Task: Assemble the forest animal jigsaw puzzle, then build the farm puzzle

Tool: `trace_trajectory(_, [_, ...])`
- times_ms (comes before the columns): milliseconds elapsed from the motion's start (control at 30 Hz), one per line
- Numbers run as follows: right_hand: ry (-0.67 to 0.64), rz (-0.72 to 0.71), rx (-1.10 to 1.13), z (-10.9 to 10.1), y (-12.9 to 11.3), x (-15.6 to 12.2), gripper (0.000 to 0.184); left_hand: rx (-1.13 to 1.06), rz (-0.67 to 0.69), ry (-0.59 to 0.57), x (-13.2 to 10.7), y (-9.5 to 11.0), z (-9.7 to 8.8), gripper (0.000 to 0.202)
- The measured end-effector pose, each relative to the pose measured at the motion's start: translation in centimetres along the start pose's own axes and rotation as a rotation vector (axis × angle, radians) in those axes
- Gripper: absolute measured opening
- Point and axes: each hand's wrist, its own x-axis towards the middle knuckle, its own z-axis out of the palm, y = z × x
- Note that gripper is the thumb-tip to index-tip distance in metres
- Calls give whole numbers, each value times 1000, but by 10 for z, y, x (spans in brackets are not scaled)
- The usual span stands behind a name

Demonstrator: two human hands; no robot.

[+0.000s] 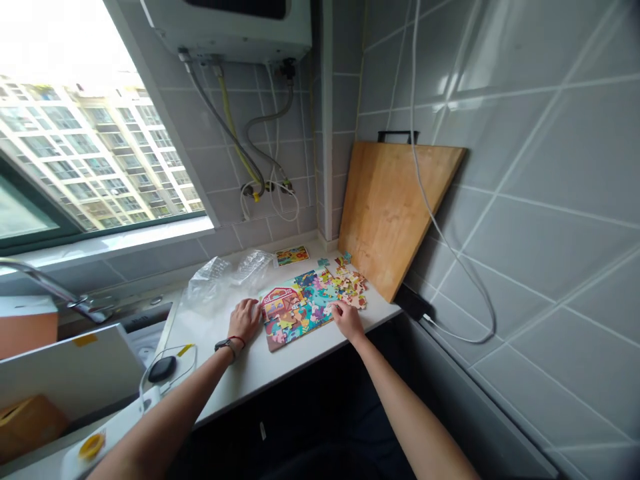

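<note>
1. Cardboard jigsaw puzzle [295, 310] lies on the white surface [220, 353], long side crossways, between the left hand [245, 320] and right hand [347, 320].
2. Left hand spreads against its edge.
3. Right hand curls beside the loose pieces [350, 287]; any pinch cannot be told.

The left hand [245, 320] covers the near edge of the jigsaw puzzle tray [293, 313], and the fingers of the right hand [340, 312] hide the pieces beneath them, so whether they hold a piece cannot be told. The loose pieces [350, 283] are too small to make out their pictures, as is the printing on the small picture card [291, 256]. The face of the wristwatch [225, 345] is turned out of sight. The top edge cuts off the water heater [230, 27], and the bottom edge cuts off both forearms. The small black oval object [162, 369] is too indistinct to identify.
</note>
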Motion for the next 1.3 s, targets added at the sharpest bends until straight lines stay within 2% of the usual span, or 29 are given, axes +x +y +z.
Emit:
trace_trajectory(333, [-65, -102, -39, 2, 8, 4, 54, -3, -118, 5, -2, 5, -2, 28])
trace_trajectory(600, [-161, -299, -107, 12, 32, 3, 56, 34, -180, -35, 0, 1, 4, 43])
trace_trajectory(767, [-170, -401, -98, 14, 39, 0, 57, 76, -211, -85, 2, -2, 9, 53])
trace_trajectory(967, [-179, -519, -79, 15, 48, 0, 57, 119, -222, -97, 2, 2, 7, 56])
trace_trajectory(1133, [-185, -580, -88, 14, 54, 4, 56, 143, -149, -75, 1, 5, 4, 60])
trace_trajectory(1300, [-159, -614, -173, 16, 58, 6, 52, 141, 99, -86, 2, 7, 3, 57])
